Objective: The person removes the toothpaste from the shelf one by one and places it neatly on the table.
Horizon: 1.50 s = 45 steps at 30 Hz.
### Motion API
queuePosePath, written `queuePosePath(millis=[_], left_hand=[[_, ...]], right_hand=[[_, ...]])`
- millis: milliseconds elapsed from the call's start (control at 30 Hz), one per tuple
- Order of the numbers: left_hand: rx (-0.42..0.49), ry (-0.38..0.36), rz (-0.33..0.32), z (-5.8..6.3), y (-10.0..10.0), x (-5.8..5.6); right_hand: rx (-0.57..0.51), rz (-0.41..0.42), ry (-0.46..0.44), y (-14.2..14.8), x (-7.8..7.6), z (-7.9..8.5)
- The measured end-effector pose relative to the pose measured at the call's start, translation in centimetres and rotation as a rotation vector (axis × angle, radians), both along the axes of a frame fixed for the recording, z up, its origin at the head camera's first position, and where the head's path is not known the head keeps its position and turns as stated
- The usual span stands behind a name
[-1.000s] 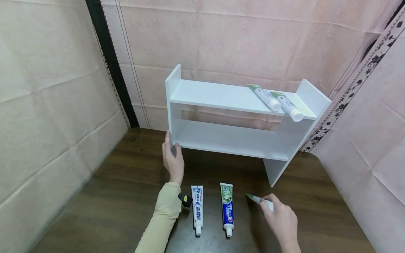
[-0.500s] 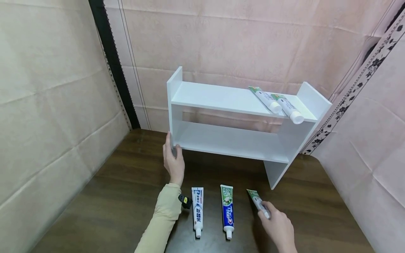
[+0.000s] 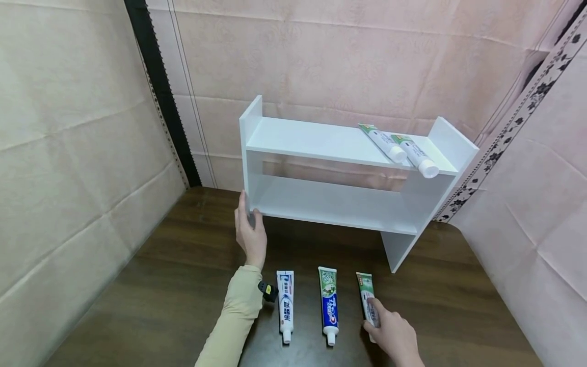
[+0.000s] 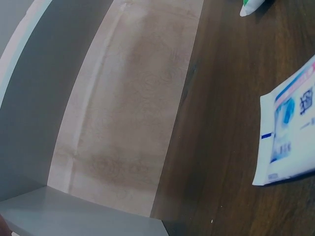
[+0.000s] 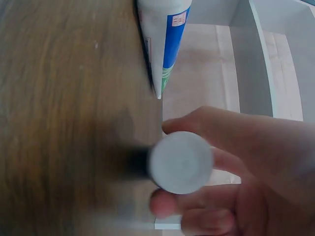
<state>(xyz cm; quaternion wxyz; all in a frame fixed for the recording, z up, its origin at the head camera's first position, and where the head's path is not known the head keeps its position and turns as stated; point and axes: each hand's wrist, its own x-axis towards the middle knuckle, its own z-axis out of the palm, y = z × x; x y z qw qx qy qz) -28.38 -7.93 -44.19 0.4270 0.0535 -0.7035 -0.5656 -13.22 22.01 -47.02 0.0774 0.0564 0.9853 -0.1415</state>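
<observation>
My left hand (image 3: pixel 251 237) grips the lower left side panel of a white two-tier shelf (image 3: pixel 339 201), thumb inside and fingers along the outer face. Right of it, my right hand (image 3: pixel 393 334) holds a green-and-white toothpaste tube (image 3: pixel 366 285) low over the table, its crimped end pointing toward the shelf. In the right wrist view the tube's round white cap (image 5: pixel 181 162) sits between thumb and fingers. A blue-and-white toothpaste tube (image 3: pixel 286 306) and a green-and-blue one (image 3: pixel 328 306) lie on the table between my hands.
Two more toothpaste tubes, a left one (image 3: pixel 382 142) and a right one (image 3: pixel 415 155), lie at the right of the shelf's top tier, caps overhanging its front edge. The brown wooden table (image 3: pixel 151 285) is bounded by cloth walls (image 3: pixel 82 153) at the back and sides.
My right hand has moved slightly left and down, turning the toothpaste tube from slanted to nearly in line with the other two on the table. The left hand stays on the shelf.
</observation>
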Motion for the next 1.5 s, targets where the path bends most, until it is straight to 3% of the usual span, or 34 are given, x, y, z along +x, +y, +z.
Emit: queuePosePath(millis=[300,433,533,800,967,1100,1300,1500], left_hand=[[0.017,-0.02,-0.016,0.0,-0.1,0.1],[0.01,-0.012,-0.009,0.0,-0.1,0.1],[0.003,-0.006,0.005,-0.1,0.0,0.2],[0.009,-0.019,0.006,0.0,0.0,0.4],[-0.002,-0.028,0.027,0.0,-0.2,0.3],[-0.01,-0.022,0.034,0.0,-0.3,0.1],[-0.001,-0.021,0.019,0.1,-0.2,0.0],[0.004,-0.025,0.017,0.1,-0.1,0.1]], right_hand=[[-0.032,0.022,-0.109,0.4,-0.2,-0.3],[-0.029,0.054,-0.054,0.8,-0.2,0.6],[-0.031,0.078,0.051,0.8,-0.2,2.0],[-0.063,0.107,0.471,-0.5,-0.9,8.1],[-0.067,0.182,0.799,-2.0,-1.1,12.2],[-0.132,0.244,0.986,-3.5,-1.5,15.4],[-0.144,0.274,1.098,-4.4,-4.2,21.1],[-0.042,0.232,1.088,-4.8,-7.7,25.4]])
